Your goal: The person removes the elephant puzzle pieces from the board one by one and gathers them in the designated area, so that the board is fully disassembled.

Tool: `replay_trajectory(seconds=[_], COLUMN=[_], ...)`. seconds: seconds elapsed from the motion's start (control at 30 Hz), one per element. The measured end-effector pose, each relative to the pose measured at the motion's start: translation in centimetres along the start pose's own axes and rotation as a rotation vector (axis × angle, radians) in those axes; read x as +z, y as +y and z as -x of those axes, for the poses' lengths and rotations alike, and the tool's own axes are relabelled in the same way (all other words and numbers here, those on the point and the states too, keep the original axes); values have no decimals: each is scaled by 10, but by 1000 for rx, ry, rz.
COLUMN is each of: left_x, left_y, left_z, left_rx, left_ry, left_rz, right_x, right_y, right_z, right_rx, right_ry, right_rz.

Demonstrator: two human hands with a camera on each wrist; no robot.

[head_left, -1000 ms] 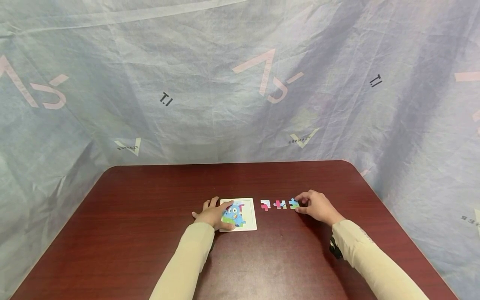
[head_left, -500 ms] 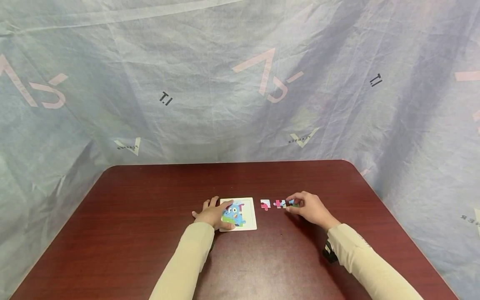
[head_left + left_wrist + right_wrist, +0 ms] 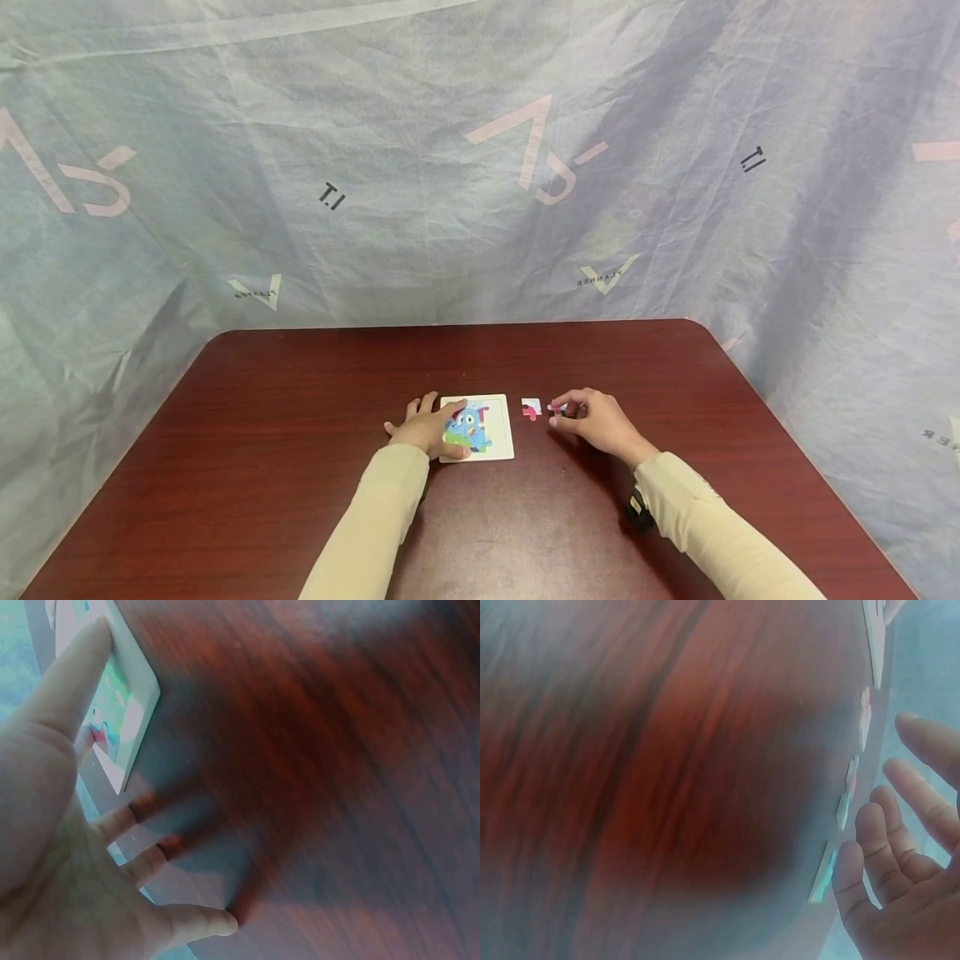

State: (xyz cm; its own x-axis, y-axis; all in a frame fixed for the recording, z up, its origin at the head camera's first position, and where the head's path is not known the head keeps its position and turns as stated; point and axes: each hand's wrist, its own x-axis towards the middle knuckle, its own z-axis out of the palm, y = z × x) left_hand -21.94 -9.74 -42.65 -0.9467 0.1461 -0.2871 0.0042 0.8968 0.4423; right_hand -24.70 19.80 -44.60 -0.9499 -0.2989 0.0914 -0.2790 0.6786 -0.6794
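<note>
Head view shows a dark red table (image 3: 225, 467), with a grey cloth (image 3: 412, 167) behind it at twelve o'clock. Taking the board as the centre of the clock, the left sleeve (image 3: 367, 521) lies toward eight o'clock and the left hand (image 3: 420, 433) is at nine. This hand is spread wide: its thumb and forefinger lie on the board (image 3: 498, 429), and the other fingers reach to the table. On the board there is a picture (image 3: 470, 427) of a blue creature, partly filled, with a bare strip at its three o'clock side. Between two and three o'clock, just beside the board, lies a white and pink piece (image 3: 532, 407). Nearer to three o'clock, a second piece (image 3: 557, 407) shows between the thumb and forefinger of the right hand (image 3: 603, 425). These fingers are bent loosely with a narrow gap; I cannot tell whether they touch it. Right wrist view shows also a blue-green piece (image 3: 823, 877), flat on the table near a fingertip, which the right hand hides in the other view. Toward four o'clock is the right sleeve (image 3: 712, 525).
</note>
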Motion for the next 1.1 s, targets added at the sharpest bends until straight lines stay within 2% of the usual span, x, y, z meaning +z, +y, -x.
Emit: replay_trajectory(seconds=[0.17, 0.63, 0.93, 1.1], left_x=[0, -1, 0, -1], left_y=[-1, -1, -1, 0], left_z=[0, 0, 0, 0], left_rx=[3, -1, -5, -3], left_ry=[5, 10, 0, 4], left_rz=[-6, -5, -10, -14], right_x=[7, 24, 34, 39], right_y=[-4, -20, -32, -36], right_z=[-3, -10, -13, -14], right_rx=[-21, -8, 6, -12], right_ry=[16, 30, -3, 17], right_rz=[4, -17, -63, -53])
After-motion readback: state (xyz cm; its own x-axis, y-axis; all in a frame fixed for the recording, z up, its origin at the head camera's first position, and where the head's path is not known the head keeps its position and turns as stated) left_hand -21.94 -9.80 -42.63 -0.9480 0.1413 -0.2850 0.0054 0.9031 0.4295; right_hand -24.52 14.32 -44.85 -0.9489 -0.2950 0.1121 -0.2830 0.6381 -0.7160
